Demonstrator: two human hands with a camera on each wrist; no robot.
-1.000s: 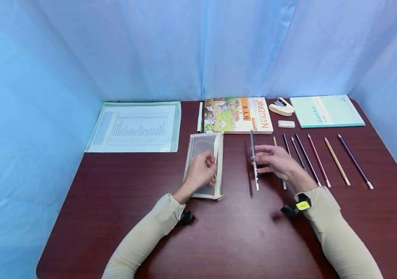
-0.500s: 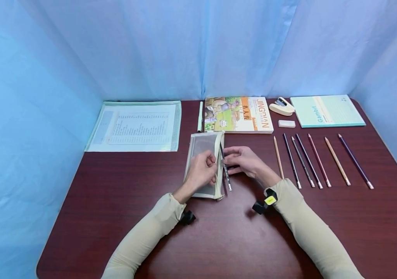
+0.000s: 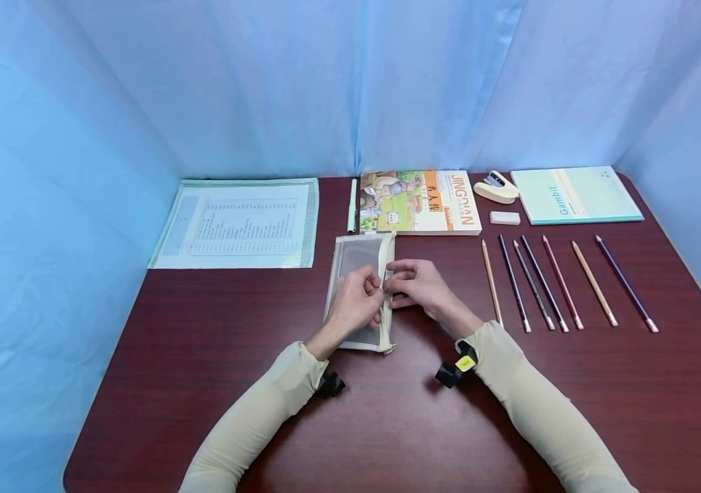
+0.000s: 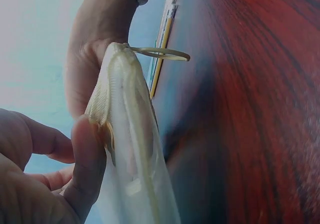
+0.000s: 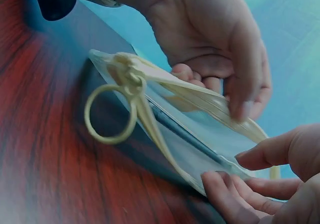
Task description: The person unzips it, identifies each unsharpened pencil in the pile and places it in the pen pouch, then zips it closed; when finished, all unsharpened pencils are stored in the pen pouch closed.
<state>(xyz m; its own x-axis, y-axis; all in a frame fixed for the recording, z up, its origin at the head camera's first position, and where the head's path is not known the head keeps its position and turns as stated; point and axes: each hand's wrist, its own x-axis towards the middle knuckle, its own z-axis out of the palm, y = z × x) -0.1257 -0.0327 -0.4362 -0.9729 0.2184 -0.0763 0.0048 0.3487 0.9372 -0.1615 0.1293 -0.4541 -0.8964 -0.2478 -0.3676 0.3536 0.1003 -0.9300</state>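
A pale mesh zip pouch (image 3: 357, 252) lies on the table, its opening edge facing right. My left hand (image 3: 355, 301) pinches the upper zip edge and holds it raised. In the right wrist view, a dark pencil (image 5: 186, 134) lies inside the parted opening, along its length. Fingers and thumb of my right hand (image 3: 421, 286) reach into the opening and pinch this pencil near one end. From the head view the pencil is hidden by the pouch and hands. A cream ring (image 5: 111, 115) hangs at the pouch's corner.
Several pencils (image 3: 535, 284) lie in a row to the right. Behind them are a white eraser (image 3: 504, 218), a cream stapler (image 3: 495, 187) and a notebook (image 3: 578, 195). A book (image 3: 421, 202) and a pen (image 3: 352, 205) lie behind the pouch. A document folder (image 3: 236, 222) lies left.
My right hand has carried the pencil left from beside the row to the pouch and into its opening. The left hand has stayed in place on the pouch edge.
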